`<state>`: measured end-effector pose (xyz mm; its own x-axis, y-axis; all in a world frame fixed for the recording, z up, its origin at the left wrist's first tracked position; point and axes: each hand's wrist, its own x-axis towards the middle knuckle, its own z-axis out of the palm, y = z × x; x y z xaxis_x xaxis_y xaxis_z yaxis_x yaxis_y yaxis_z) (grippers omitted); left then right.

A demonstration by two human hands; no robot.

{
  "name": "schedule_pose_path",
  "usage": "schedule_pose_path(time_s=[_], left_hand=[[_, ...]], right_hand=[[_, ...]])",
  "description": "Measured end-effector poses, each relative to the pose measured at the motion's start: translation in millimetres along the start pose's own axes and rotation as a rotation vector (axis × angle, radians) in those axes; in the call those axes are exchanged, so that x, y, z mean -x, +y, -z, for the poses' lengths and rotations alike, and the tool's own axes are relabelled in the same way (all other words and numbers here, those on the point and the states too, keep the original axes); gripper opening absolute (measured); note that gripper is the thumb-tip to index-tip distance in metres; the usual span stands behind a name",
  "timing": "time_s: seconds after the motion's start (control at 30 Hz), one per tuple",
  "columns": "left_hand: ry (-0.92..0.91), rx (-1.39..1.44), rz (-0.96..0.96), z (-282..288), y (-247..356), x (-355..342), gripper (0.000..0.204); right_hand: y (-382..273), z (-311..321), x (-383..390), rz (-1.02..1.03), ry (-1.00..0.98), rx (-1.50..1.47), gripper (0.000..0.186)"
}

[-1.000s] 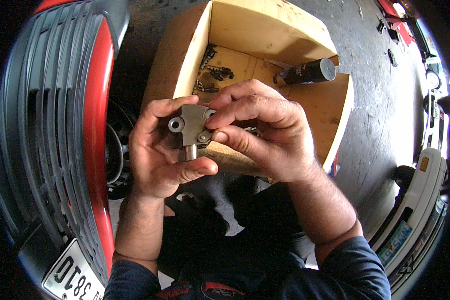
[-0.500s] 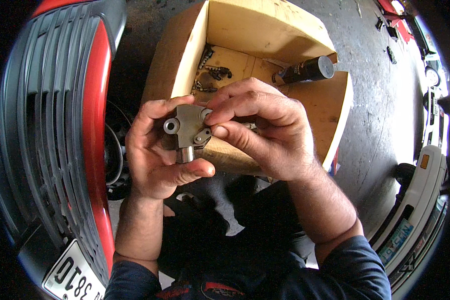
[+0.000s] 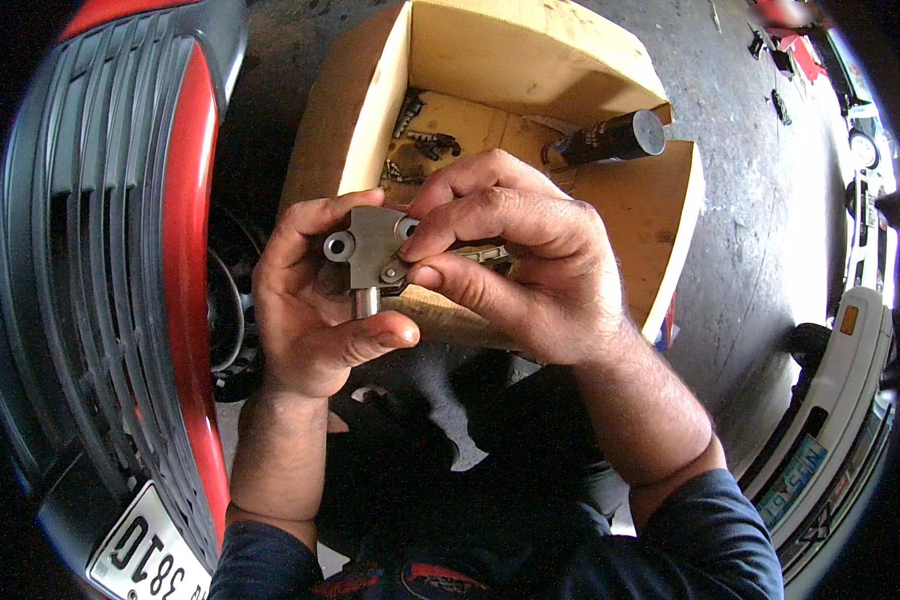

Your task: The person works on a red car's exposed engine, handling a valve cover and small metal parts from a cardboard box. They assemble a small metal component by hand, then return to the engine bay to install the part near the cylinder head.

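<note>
Grey floor (image 3: 735,270) all round, with a red car (image 3: 195,270) close by on the left and a white car (image 3: 838,385) on the right. In the middle, a big brown box (image 3: 540,60), open at the top, with dark bits (image 3: 433,145) on its bottom and a black can (image 3: 610,138) near its right corner. Up in the air, in front of the box, a metal part (image 3: 370,250). Held by the left hand (image 3: 305,290), with fingers behind and the thumb under the short rod (image 3: 367,303). Pinched at its right edge by the right hand (image 3: 530,255), with thumb and fingertips close together by a small link (image 3: 394,272). Both hands closed on the same part, one from each side. Hard to see the tips of the fingers behind the metal. Could slip, most likely, from smooth metal and a light grip by the tips. Might then drop into the box and get lost among the dark bits, or hit the floor and get a dent. Might let the rod slide out, if loose, from lifting the left thumb away. Could also nip the skin, from a finger too near the link, if free to swing. No way to tell from here whether loose or tight.
</note>
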<state>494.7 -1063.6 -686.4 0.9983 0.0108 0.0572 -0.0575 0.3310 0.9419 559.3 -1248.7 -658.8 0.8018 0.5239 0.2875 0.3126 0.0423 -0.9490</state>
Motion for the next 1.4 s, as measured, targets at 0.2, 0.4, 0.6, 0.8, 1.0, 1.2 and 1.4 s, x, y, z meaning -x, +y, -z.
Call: schedule_pose_path(time_s=[0.2,0.4,0.6,0.8,1.0,1.2,1.4], left_hand=[[0.024,0.029,0.080,3.1,-4.7,2.8,0.081],[-0.021,0.069,0.137,1.9,-4.2,3.1,0.081],[0.021,-0.013,0.093,0.5,-2.1,1.0,0.074],[0.081,0.036,0.113,1.2,-3.4,-1.2,0.074],[0.042,0.055,0.112,-1.1,0.5,-1.6,0.075],[0.028,0.097,0.099,-3.3,2.2,1.8,0.075],[-0.024,0.084,0.088,3.1,-1.3,3.4,0.072]], right_hand=[[-0.4,-1.4,3.0,-0.147,0.025,-0.080,0.014],[-1.3,2.8,3.6,-0.310,-0.005,-0.092,0.015],[0.4,3.7,3.0,-0.256,-0.037,-0.108,0.016],[8.4,-0.8,0.6,-0.133,-0.026,-0.138,0.017],[3.3,3.8,-1.1,-0.061,-0.062,-0.131,0.016],[-1.9,-0.9,3.0,-0.220,-0.024,-0.253,0.016],[2.6,-2.0,4.2,-0.277,-0.035,-0.299,0.017]])
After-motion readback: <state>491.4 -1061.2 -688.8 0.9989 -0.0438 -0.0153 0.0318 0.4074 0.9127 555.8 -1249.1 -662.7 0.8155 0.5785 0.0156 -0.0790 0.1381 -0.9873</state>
